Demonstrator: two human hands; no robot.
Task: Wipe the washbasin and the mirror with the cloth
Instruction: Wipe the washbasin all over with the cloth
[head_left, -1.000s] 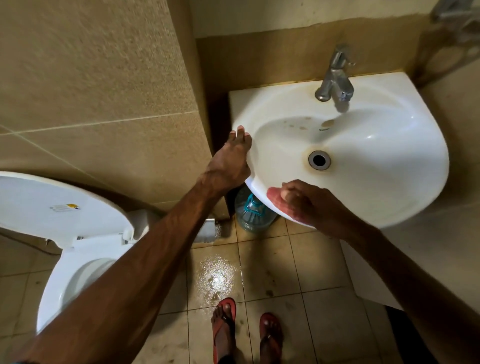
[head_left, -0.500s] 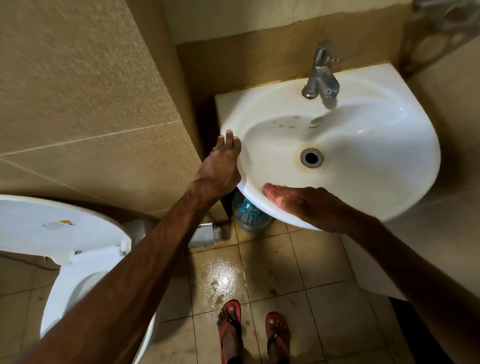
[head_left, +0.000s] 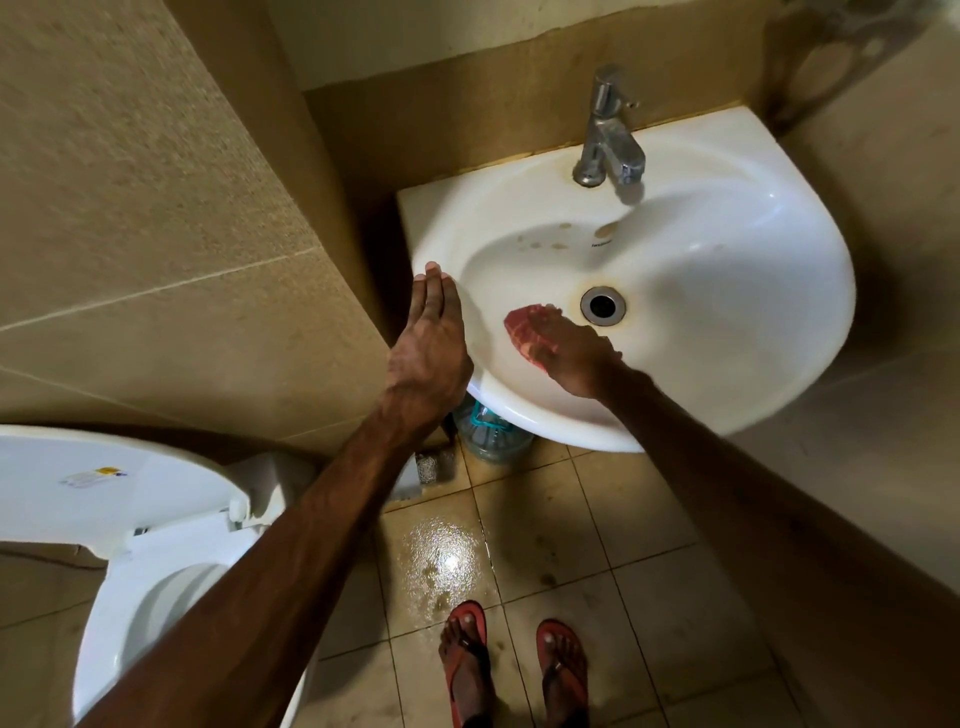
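Two bare hands at a white wall-hung washbasin (head_left: 727, 322). Landmark for all positions: the drain (head_left: 602, 305) at the bowl's centre.

Left hand (head_left: 431, 343): flat on the basin rim, left of the drain, fingers (head_left: 434, 291) straight and pressed together, holding nothing. Palm down, forearm running back toward the camera.

Right hand (head_left: 569, 358): inside the bowl, just left of and nearer the camera than the drain. It presses a red cloth (head_left: 527, 330) against the porcelain; fingers lie flat over the cloth, slightly blurred, so whether they curl around its edge cannot be told. The cloth shows past the fingertips on the side away from the drain, touching the bowl wall.

Chrome tap (head_left: 608, 140): on the back ledge, beyond the drain. Brownish spots (head_left: 558, 236) on the bowl slope between tap and drain; a yellowish ring around the drain itself.

Below the basin, on the near-left side of the drain: a clear water jug with a teal cap (head_left: 488, 426) on the tiled floor. Wet patch on the floor (head_left: 441, 566). Open toilet (head_left: 156, 561) far left. Two feet in red flip-flops (head_left: 514, 665) nearest the camera.
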